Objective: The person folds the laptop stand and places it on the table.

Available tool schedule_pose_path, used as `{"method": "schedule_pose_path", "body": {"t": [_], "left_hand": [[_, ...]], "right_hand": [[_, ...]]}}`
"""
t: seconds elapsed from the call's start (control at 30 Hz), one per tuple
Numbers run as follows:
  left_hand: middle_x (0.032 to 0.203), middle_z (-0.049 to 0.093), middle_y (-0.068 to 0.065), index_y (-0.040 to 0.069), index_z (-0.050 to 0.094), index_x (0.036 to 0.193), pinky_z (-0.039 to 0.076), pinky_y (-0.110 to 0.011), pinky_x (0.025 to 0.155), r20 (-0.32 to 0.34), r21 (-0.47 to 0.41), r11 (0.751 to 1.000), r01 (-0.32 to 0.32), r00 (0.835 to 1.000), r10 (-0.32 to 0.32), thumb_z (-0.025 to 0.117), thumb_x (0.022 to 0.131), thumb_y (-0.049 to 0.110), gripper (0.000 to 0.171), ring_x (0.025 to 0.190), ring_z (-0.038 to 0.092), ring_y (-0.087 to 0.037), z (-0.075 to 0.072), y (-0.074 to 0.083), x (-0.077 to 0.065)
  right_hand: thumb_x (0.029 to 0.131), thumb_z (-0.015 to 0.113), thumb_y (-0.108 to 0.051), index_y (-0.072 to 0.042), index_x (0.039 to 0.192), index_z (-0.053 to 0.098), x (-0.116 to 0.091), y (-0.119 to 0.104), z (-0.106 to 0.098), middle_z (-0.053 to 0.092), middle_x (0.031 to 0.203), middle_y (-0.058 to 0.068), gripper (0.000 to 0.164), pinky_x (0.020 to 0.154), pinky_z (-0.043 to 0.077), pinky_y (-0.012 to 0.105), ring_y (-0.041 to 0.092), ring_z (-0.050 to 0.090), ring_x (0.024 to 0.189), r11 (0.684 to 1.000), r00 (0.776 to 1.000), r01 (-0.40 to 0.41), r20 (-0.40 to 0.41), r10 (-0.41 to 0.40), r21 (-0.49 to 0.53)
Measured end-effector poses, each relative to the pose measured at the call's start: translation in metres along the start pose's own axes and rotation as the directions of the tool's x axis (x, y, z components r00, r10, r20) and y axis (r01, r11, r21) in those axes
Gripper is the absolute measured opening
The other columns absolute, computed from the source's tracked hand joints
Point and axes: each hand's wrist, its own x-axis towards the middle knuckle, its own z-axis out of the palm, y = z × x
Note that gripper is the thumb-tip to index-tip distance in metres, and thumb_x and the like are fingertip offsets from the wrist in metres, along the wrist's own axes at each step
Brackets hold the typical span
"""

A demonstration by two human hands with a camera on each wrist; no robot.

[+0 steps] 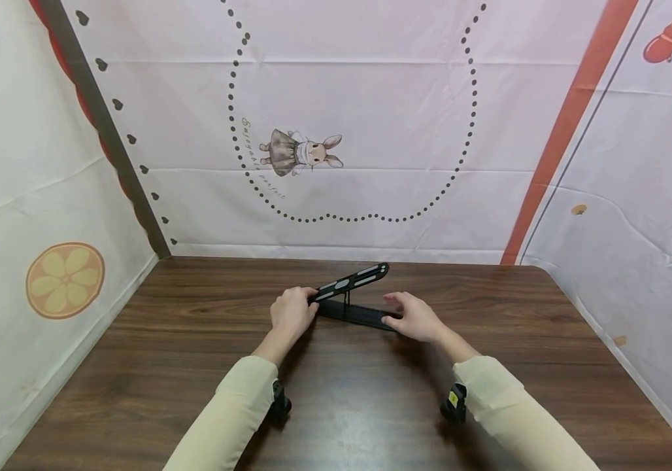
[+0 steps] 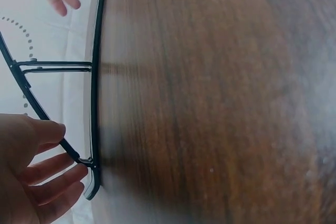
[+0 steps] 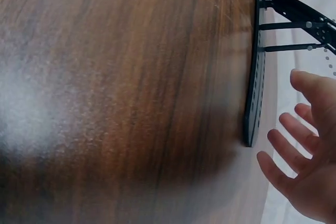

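Observation:
A black folding laptop stand (image 1: 343, 284) with grey pads along its upper arm stands on the wooden table, opened into a wedge. Its long flat base (image 1: 359, 315) lies on the tabletop, and thin struts (image 2: 58, 65) prop the raised arm. My left hand (image 1: 291, 312) pinches the stand at its hinged left end, thumb on one side of the arm and fingers on the other. My right hand (image 1: 415, 318) hovers by the base's free right end, its fingers spread and holding nothing; the right wrist view shows a gap between it and the stand.
The brown wooden table (image 1: 348, 405) runs back to a white printed cloth (image 1: 371, 131) hanging behind it. Similar cloth hangs along the left and right sides. A small black device (image 1: 455, 404) is strapped at each wrist.

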Motion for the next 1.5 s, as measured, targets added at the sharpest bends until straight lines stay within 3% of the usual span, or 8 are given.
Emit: {"method": "schedule_pose_path", "body": {"t": [0.3, 0.63, 0.93, 1.5], "left_hand": [[0.106, 0.068, -0.006, 0.025, 0.067, 0.111, 0.040, -0.030, 0.042, -0.015, -0.001, 1.000, 0.013, 1.000, -0.013, 0.066, 0.084, 0.026, 0.027, 0.057, 0.057, -0.019, -0.001, 0.001, -0.001], [0.104, 0.068, -0.005, 0.025, 0.068, 0.111, 0.039, -0.030, 0.042, -0.021, -0.031, 0.999, 0.033, 0.999, -0.034, 0.067, 0.083, 0.026, 0.028, 0.057, 0.056, -0.019, 0.001, 0.002, -0.001], [0.101, 0.069, -0.002, 0.026, 0.069, 0.109, 0.038, -0.029, 0.041, -0.032, -0.066, 0.997, 0.032, 0.999, -0.034, 0.068, 0.082, 0.026, 0.027, 0.057, 0.056, -0.018, 0.002, -0.001, 0.000], [0.099, 0.069, 0.000, 0.025, 0.068, 0.110, 0.036, -0.027, 0.042, -0.034, -0.096, 0.995, 0.011, 0.999, -0.014, 0.068, 0.082, 0.024, 0.027, 0.053, 0.052, -0.015, 0.003, -0.002, 0.001]], "right_hand": [[0.082, 0.068, -0.023, 0.000, 0.119, 0.057, -0.006, 0.002, 0.002, 0.059, 0.110, 0.015, 0.045, 0.084, 0.047, 0.045, 0.030, 0.058, 0.100, 0.994, 1.000, -0.026, 0.006, 0.027, -0.105], [0.078, 0.071, -0.024, -0.007, 0.115, 0.062, -0.009, 0.005, 0.006, 0.057, 0.104, 0.011, 0.041, 0.079, 0.046, 0.044, 0.027, 0.055, 0.093, 0.968, 0.994, -0.102, 0.021, 0.110, -0.229], [0.078, 0.071, -0.024, -0.009, 0.110, 0.064, -0.010, 0.004, 0.007, 0.056, 0.099, 0.008, 0.036, 0.076, 0.046, 0.042, 0.025, 0.053, 0.089, 0.961, 0.992, -0.118, 0.006, 0.124, -0.249], [0.076, 0.072, -0.024, -0.010, 0.107, 0.064, -0.020, 0.002, 0.007, 0.054, 0.091, 0.004, 0.034, 0.067, 0.044, 0.037, 0.020, 0.051, 0.082, 0.958, 0.996, -0.071, 0.032, 0.083, -0.277]]}}
